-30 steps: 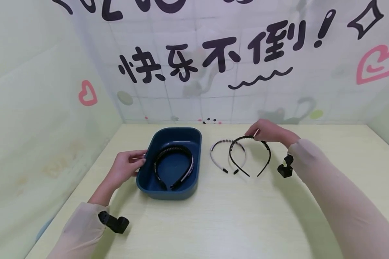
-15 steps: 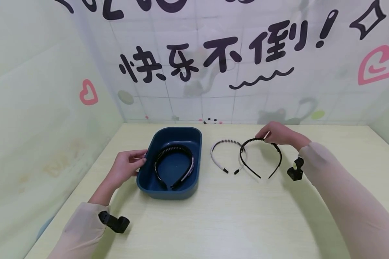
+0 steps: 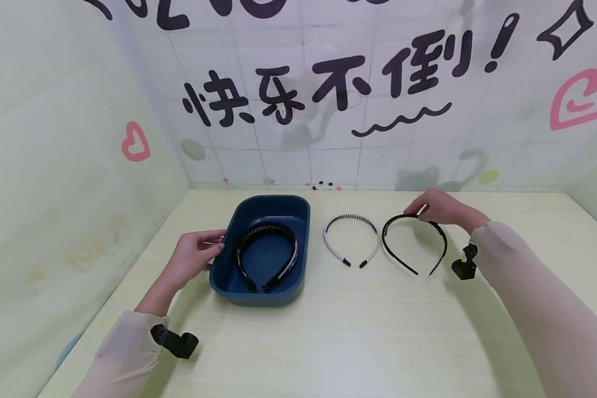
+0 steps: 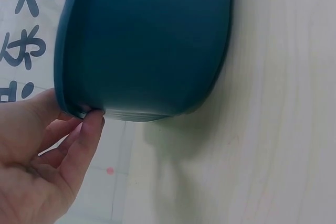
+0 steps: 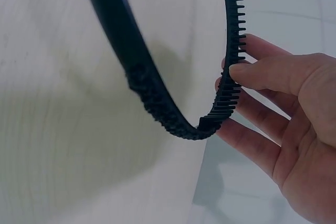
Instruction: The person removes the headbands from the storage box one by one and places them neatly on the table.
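A deep blue plastic box [image 3: 266,300] stands left of centre. My left hand [image 3: 193,255] pinches its left rim, thumb on the near face of the wall in the left wrist view. Dark headbands [image 3: 266,227] lie inside, stacked so that I cannot tell how many; one has a pale patterned side. My right hand [image 3: 441,208] holds a thin black toothed headband [image 3: 385,225] by its top between thumb and fingers, its two ends pointing toward me. Just left of it lies a white headband [image 3: 326,246] with a dark toothed arc and black tips.
The pale wood-look table [image 3: 328,342] runs back to a printed curtain [image 3: 278,160] with large black characters and pink hearts. A similar curtain closes the left side. A black wrist camera [image 3: 179,342] sits on the left sleeve, another [image 3: 465,262] on the right.
My right hand has moved the black headband to the right, so it no longer overlaps the white one in the head view. The left hand and box have stayed put.
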{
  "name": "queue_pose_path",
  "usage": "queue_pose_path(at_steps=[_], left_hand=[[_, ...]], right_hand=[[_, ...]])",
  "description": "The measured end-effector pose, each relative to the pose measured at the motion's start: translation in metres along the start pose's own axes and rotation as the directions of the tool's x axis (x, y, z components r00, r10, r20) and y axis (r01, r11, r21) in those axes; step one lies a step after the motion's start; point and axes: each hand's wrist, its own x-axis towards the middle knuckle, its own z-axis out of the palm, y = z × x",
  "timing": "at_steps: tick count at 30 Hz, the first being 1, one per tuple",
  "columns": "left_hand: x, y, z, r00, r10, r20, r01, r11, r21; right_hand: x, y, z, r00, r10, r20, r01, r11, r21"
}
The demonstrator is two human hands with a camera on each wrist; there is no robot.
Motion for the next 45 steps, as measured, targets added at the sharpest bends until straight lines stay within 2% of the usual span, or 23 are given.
queue_pose_path(at_steps=[12,22,31,40,45], left_hand=[[-0.001,0.001,-0.001,1.000,0.004,-0.004,-0.004,1.000,-0.005],[-0.001,0.003,0.000,1.000,-0.002,0.001,0.002,1.000,-0.005],[0.000,0.006,-0.001,1.000,-0.008,0.007,0.008,1.000,-0.005],[0.001,0.004,-0.001,1.000,-0.028,0.007,0.028,1.000,0.002],[0.001,0.003,0.000,1.000,-0.026,0.004,0.026,1.000,0.004]], right_hand=[[-0.002,0.015,0.005,0.999,0.053,-0.014,-0.052,0.998,0.023],[0.001,0.015,0.011,0.998,0.060,-0.016,-0.060,0.998,0.021],[0.000,0.019,0.014,0.998,0.042,-0.044,-0.043,0.999,-0.022],[0.001,0.020,0.016,0.997,0.064,-0.044,-0.064,0.998,0.002],[0.001,0.023,0.016,0.998,0.051,-0.037,-0.050,0.998,0.035]])
